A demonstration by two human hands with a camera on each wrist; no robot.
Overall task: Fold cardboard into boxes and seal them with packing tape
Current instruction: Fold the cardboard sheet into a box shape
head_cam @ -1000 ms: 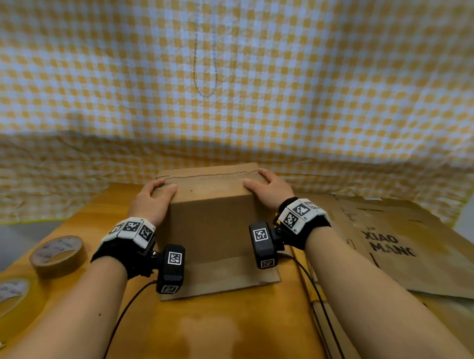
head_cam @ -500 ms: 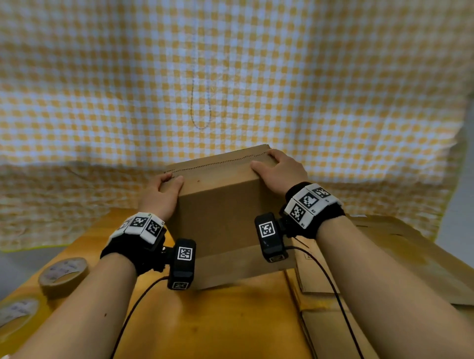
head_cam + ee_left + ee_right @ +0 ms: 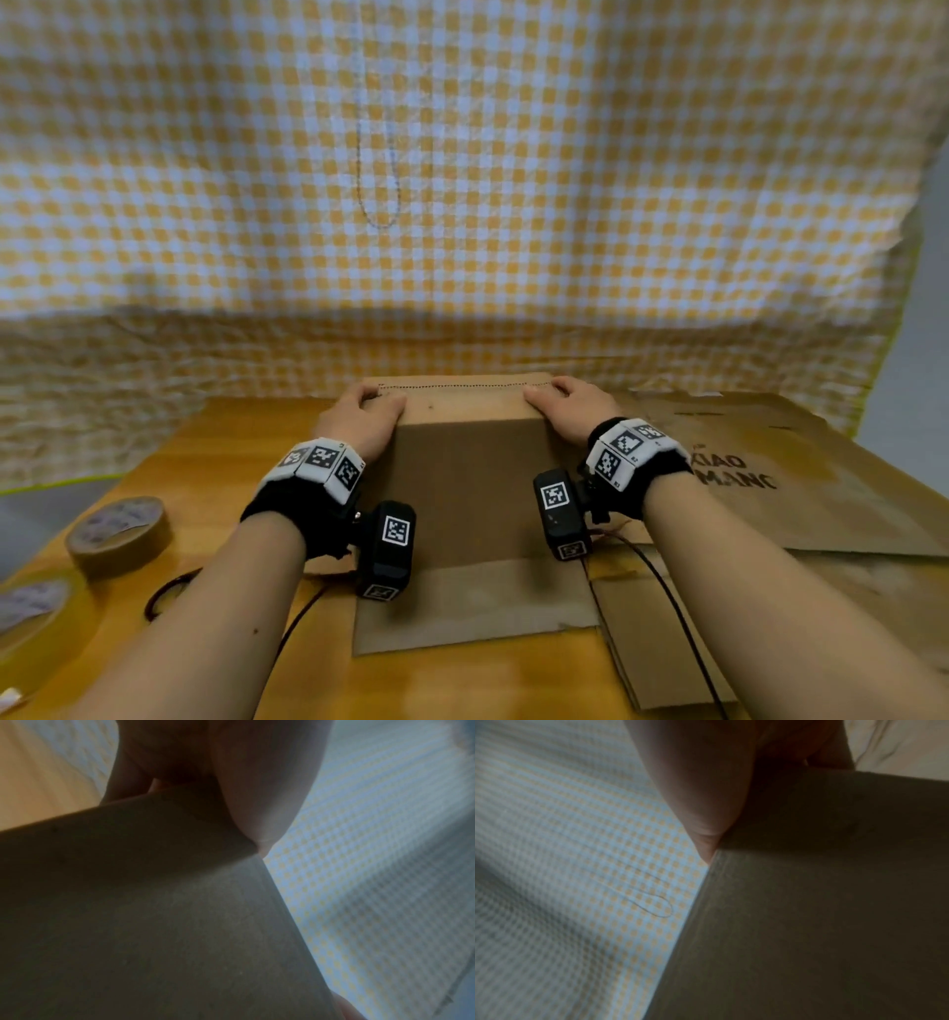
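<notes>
A brown cardboard box [image 3: 470,488] stands on the wooden table [image 3: 462,683] in the head view, its near bottom flap lying flat toward me. My left hand [image 3: 362,419] grips the box's top left corner, thumb on top and fingers round the side. My right hand [image 3: 567,408] grips the top right corner the same way. A perforated line runs along the top's far edge. Each wrist view shows the dark cardboard [image 3: 154,923] [image 3: 821,902] filling the frame, with a thumb [image 3: 264,801] [image 3: 700,791] pressed on its edge.
A brown roll of packing tape [image 3: 120,534] lies at the left, with a clear roll [image 3: 28,611] nearer the left edge. Flat printed cardboard sheets [image 3: 801,488] are stacked at the right. A yellow checked cloth [image 3: 462,180] hangs behind the table.
The box was lifted and tilted half a second ago; now it is level and stands on the table again, both hands still on its top corners.
</notes>
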